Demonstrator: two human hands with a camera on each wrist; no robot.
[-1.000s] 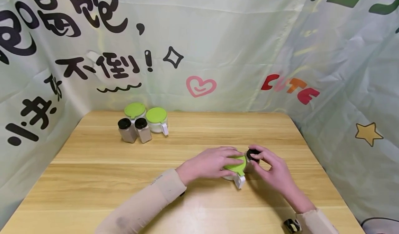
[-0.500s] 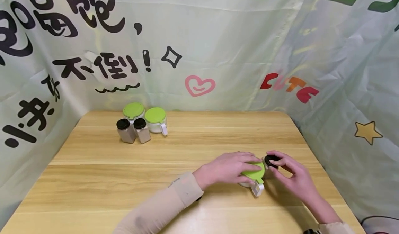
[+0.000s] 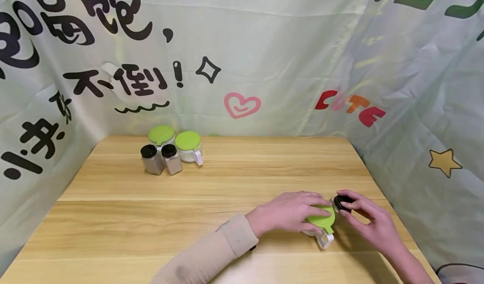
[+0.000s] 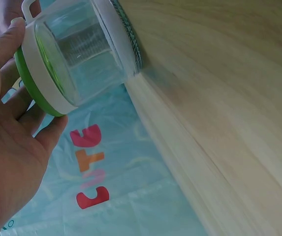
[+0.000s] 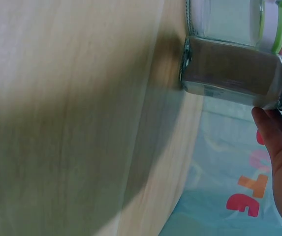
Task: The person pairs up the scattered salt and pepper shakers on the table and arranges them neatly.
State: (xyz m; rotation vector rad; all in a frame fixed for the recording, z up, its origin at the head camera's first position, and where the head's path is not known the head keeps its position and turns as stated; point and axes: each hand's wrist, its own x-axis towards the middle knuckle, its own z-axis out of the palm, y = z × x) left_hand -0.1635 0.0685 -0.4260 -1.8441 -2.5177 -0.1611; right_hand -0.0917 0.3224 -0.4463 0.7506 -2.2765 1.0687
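The left hand (image 3: 291,214) grips the green-lidded jar (image 3: 327,221); just right of that jar, the right hand (image 3: 374,225) pinches a black-capped bottle (image 3: 342,203); two more jars (image 3: 188,141) and two bottles (image 3: 173,164) stand well to the jar's left

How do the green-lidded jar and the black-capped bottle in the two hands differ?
The jar is wide, the bottle narrower. The jar's body looks clear, the bottle's greyish brown. The jar has a white handle; none shows on the bottle. The left hand grips the jar, the right hand the bottle. Both look upright.
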